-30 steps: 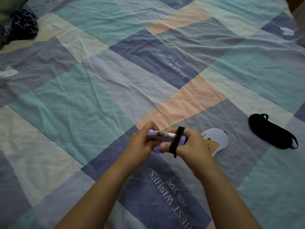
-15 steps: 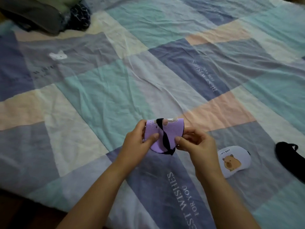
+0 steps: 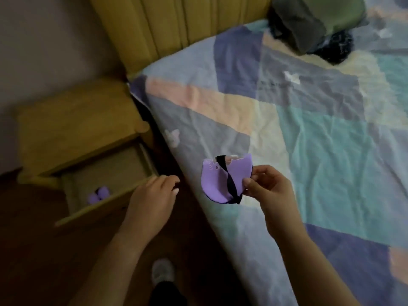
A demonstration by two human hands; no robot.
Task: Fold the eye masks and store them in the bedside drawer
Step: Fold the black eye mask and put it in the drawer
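My right hand (image 3: 268, 186) pinches a folded purple eye mask (image 3: 215, 182) by its right edge, with the black strap wound across its front. The mask hangs above the bed's left edge. My left hand (image 3: 154, 195) has let go of it and hovers, fingers loosely apart, over the right front corner of the open wooden bedside drawer (image 3: 99, 208). Inside the drawer lies a small purple item (image 3: 98, 195), blurred. The drawer belongs to a yellow wooden nightstand (image 3: 75, 124) left of the bed.
The bed with its patchwork sheet (image 3: 309, 140) fills the right side. A yellow padded headboard (image 3: 176, 23) stands behind. Dark folded clothes (image 3: 313, 25) lie at the far top right. My foot in a light slipper (image 3: 162, 272) stands on the dark floor.
The view has swung left from the bed to the nightstand. My left hand released the purple mask and moved to the open drawer; my right hand alone carries the mask.
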